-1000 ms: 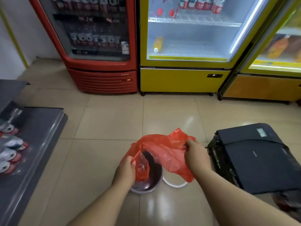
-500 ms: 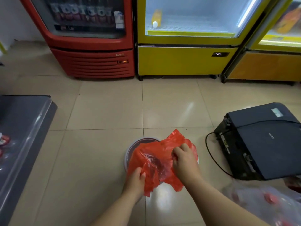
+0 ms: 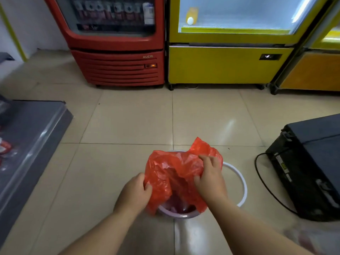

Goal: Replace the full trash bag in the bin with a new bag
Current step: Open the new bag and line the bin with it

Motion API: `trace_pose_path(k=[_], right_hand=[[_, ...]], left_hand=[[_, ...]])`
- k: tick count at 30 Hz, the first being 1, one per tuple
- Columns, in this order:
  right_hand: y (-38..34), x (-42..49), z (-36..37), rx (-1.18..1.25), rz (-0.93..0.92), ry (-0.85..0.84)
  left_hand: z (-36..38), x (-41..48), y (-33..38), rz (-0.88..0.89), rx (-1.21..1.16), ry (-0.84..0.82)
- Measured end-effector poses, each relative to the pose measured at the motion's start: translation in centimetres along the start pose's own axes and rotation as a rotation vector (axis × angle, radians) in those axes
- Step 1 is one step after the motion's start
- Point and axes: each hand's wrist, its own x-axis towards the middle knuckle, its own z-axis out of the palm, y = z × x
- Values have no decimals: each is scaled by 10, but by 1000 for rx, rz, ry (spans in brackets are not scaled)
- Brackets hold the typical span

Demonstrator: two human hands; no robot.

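A thin red plastic bag (image 3: 173, 173) is spread over a small round bin (image 3: 181, 214) with a pale rim that stands on the tiled floor. My left hand (image 3: 135, 193) pinches the bag's left edge. My right hand (image 3: 209, 173) grips the bag's upper right part, fingers curled into the plastic. A white ring (image 3: 239, 183) lies flat on the floor just right of the bin, partly hidden by my right arm. A pale translucent bag (image 3: 312, 240) with red bits inside lies blurred at the bottom right corner.
A red drinks cooler (image 3: 117, 52) and a yellow cooler (image 3: 226, 61) stand along the far wall, an orange one (image 3: 312, 70) to their right. A black printer (image 3: 312, 168) with a cable sits on the floor at right. A grey shelf (image 3: 31, 137) edges the left.
The view has tilted and shifted between frames. The bag now covers more of the bin's mouth, and my hands have spread apart along its edges.
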Motion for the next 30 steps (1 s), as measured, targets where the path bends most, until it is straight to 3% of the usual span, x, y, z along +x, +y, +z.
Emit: trace_pose_path(k=[3, 6, 9, 14, 17, 20, 23, 26, 30], right_hand=[[26, 19, 15, 71, 162, 60], [51, 41, 27, 145, 335, -1], [63, 57, 35, 287, 341, -92], [74, 64, 58, -114, 160, -226], [69, 57, 70, -260, 18, -427], [65, 48, 77, -424, 20, -686], [61, 48, 72, -495, 16, -814], [56, 56, 57, -510, 30, -794], [65, 70, 35, -409, 54, -531]], left_hand=[[8, 15, -17, 82, 33, -51], [18, 28, -31, 154, 58, -128], [30, 38, -44, 201, 77, -103], [50, 48, -61, 262, 79, 16], [58, 50, -66, 298, 96, 36], [63, 51, -65, 298, 180, -65], [61, 57, -58, 290, 279, -197], [58, 68, -53, 262, 348, -259], [52, 81, -51, 219, 292, -223]])
